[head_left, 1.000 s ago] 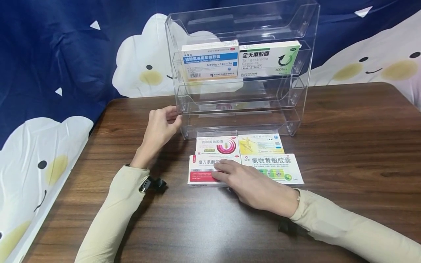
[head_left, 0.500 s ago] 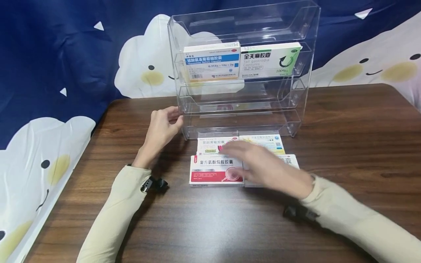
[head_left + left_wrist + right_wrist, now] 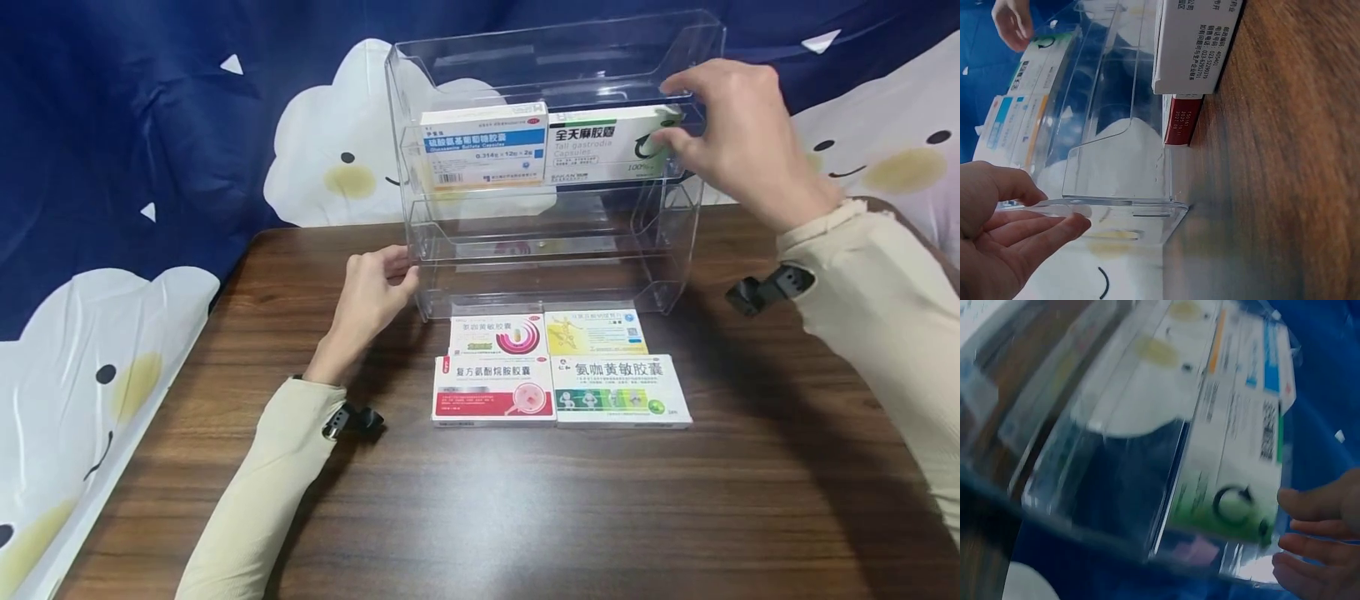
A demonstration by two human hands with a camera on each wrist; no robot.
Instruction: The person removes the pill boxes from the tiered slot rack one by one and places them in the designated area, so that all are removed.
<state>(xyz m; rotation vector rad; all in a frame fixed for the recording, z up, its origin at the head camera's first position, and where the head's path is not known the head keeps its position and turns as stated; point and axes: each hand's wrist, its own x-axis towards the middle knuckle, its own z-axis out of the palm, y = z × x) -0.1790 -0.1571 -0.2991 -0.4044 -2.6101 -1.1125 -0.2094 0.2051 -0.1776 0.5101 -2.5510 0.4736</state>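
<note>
My left hand [image 3: 371, 287] pinches the left side edge of a clear plastic tiered rack [image 3: 551, 275]; the left wrist view shows thumb and fingers on either side of that panel. At the rack's right side, my right hand [image 3: 742, 137] is raised with thumb and fingers spread around the upper right corner of a green-and-white capsule box [image 3: 592, 150]. In the right wrist view the thumb is close to the box's edge; I cannot tell whether it touches. A blue-and-white capsule box [image 3: 483, 150] stands left of it on the same tier.
Lying before the rack on the wooden table [image 3: 480, 517] are a red-and-white box [image 3: 491, 392], a white-and-green box [image 3: 621, 392], a box with a pink ring [image 3: 487, 333] and a yellow-and-white box [image 3: 600, 332]. A blue cloud-print cloth [image 3: 135, 108] hangs behind.
My right hand has left the red-and-white box and risen to the right, up to the green-and-white box on the rack. The left hand keeps its place at the rack's side.
</note>
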